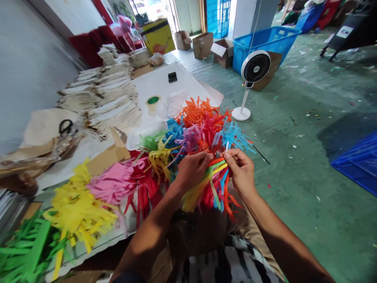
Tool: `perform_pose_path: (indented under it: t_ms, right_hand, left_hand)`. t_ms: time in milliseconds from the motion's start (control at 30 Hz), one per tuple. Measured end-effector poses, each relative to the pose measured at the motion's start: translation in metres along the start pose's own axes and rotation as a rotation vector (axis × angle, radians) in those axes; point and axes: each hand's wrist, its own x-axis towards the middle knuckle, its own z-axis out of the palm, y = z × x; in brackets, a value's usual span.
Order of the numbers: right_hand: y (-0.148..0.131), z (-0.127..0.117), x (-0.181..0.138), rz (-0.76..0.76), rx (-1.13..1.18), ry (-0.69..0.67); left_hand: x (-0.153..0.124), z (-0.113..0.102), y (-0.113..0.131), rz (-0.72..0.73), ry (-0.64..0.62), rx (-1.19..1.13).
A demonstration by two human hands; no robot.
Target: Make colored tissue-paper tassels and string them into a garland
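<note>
Between my hands, above my lap, hangs a bundle of multicolored paper strips (218, 187) in red, orange, yellow, green and blue. My left hand (191, 169) is closed, with thumb and fingers pinched at the bundle's top left. At its top right, my right hand (242, 169) pinches the upper end, and a thin white piece sticks up by its fingertips. Just beyond my hands lie fringed strips in orange (198, 114), light blue (235, 135), purple (193, 137) and yellow (161, 159). The exact grip points are partly hidden by my fingers.
On the table to the left are pink strips (116, 182), yellow strips (84, 208) and green strips (28, 245). Stacks of pale sheets (101, 96), a tape roll (153, 101) and black scissors (65, 126) lie farther back. A white fan (255, 67) stands at the right.
</note>
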Motion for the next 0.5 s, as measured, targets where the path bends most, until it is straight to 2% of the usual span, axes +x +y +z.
perform_pose_path:
  t_ms: [100, 167, 267, 367, 433, 500]
  right_hand:
    - [0.002, -0.010, -0.012, 0.017, 0.077, 0.052]
    - [0.003, -0.015, -0.019, 0.029, 0.117, 0.087]
    - [0.003, -0.019, -0.026, 0.046, 0.163, 0.128]
    - [0.003, -0.019, -0.027, 0.058, 0.193, 0.153]
    - [0.003, -0.019, -0.025, 0.061, 0.203, 0.158]
    - [0.003, -0.018, -0.023, 0.063, 0.204, 0.158]
  left_hand:
    - [0.006, -0.013, 0.000, -0.044, -0.093, 0.290]
    - [0.017, -0.015, 0.003, 0.022, -0.077, 0.470]
    - [0.040, -0.004, 0.010, 0.354, -0.086, 0.527]
    - [0.065, 0.018, 0.015, 0.705, -0.194, 0.489]
    - [0.079, 0.032, 0.018, 0.813, -0.256, 0.520]
    - [0.089, 0.041, 0.019, 0.822, -0.304, 0.563]
